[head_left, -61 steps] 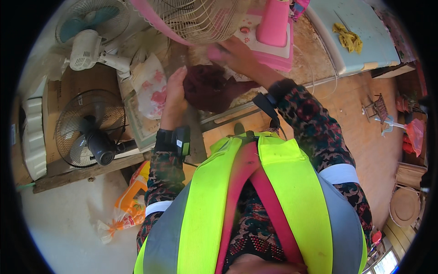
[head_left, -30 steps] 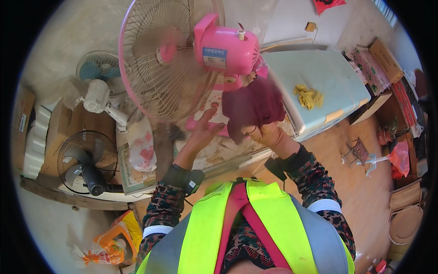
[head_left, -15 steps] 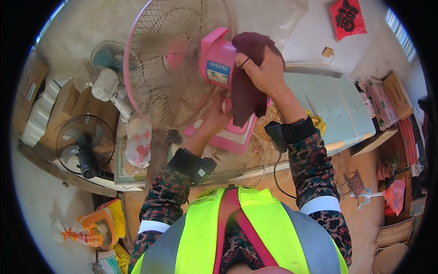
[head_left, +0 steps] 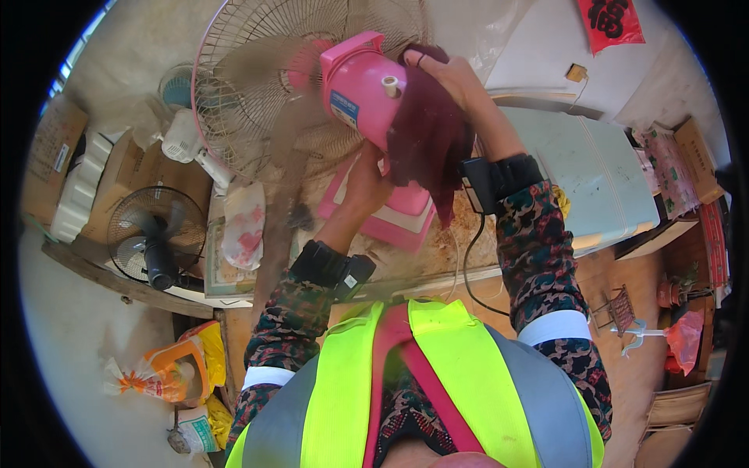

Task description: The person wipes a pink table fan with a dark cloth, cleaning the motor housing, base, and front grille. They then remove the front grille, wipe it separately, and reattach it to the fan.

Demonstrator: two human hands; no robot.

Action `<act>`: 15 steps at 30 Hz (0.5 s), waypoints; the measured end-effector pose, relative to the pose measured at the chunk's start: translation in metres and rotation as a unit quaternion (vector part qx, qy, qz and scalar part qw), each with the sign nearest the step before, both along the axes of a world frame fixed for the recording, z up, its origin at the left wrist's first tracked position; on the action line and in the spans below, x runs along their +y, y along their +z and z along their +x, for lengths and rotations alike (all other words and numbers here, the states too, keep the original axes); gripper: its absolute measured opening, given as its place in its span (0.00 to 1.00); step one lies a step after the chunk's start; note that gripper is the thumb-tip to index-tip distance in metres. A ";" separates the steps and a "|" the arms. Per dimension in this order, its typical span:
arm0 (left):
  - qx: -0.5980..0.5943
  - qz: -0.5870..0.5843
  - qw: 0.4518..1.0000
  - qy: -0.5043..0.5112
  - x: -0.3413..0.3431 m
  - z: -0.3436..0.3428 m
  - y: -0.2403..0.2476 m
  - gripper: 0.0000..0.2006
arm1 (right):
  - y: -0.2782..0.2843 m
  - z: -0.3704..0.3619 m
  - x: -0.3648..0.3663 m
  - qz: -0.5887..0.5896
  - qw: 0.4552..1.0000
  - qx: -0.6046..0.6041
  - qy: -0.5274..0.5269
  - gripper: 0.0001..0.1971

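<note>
A pink electric fan (head_left: 363, 86) stands in front of me, its round wire guard facing left and its motor housing toward me. My right hand (head_left: 452, 76) is closed on a dark maroon cloth (head_left: 429, 129), which drapes over the rear of the housing. Below the housing, my left hand (head_left: 367, 183) is wrapped round the fan's neck; its fingertips are hidden by the fan and cloth. The fan's pink and white base (head_left: 390, 226) rests on a worn, stained tabletop (head_left: 460, 248). A light knob shows on top of the housing.
At left are a black fan (head_left: 160, 253), a white fan (head_left: 181, 136), cardboard boxes (head_left: 129, 175) and a patterned plastic bag (head_left: 243, 234). A pale blue cabinet (head_left: 581, 171) lies right of the table. A black cable (head_left: 468, 269) hangs near my right forearm.
My right hand has moved the cloth up and back over the housing's rear, baring the knob. The fan's head has turned and shifted slightly left; my left hand stays below it.
</note>
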State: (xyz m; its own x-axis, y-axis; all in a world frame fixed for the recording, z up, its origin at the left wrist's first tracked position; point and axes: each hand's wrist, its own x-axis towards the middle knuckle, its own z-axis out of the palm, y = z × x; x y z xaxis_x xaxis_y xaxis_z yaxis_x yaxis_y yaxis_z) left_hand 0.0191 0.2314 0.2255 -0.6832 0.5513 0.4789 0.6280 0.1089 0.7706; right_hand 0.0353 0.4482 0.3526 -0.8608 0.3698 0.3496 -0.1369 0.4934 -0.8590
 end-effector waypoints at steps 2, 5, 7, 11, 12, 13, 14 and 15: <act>-0.050 -0.015 0.999 -0.005 0.001 -0.003 -0.007 0.33 | -0.031 -0.015 0.019 0.070 0.992 0.069 0.084 0.25; -0.069 -0.014 0.997 0.009 0.002 -0.004 -0.015 0.36 | -0.092 -0.021 0.023 -0.382 0.903 -0.066 0.186 0.22; -0.069 -0.025 0.997 0.028 0.000 -0.002 -0.014 0.37 | -0.122 -0.007 0.013 -0.183 0.981 0.004 0.057 0.21; -0.135 0.000 0.989 0.060 -0.015 0.015 0.008 0.32 | -0.114 0.035 -0.005 -0.379 0.912 0.154 0.031 0.23; -0.176 0.015 0.982 0.071 -0.017 0.021 0.017 0.29 | -0.099 0.043 -0.005 -0.387 0.900 0.196 0.046 0.25; -0.174 0.082 0.980 0.055 -0.018 0.028 0.026 0.29 | -0.082 0.045 -0.009 -0.414 0.877 0.245 0.011 0.25; -0.182 0.137 0.973 0.049 -0.019 0.035 0.035 0.28 | -0.066 0.051 -0.007 -0.407 0.869 0.275 0.056 0.26; -0.178 0.178 0.967 0.047 -0.016 0.040 0.044 0.29 | -0.051 0.057 -0.006 -0.386 0.857 0.317 0.126 0.26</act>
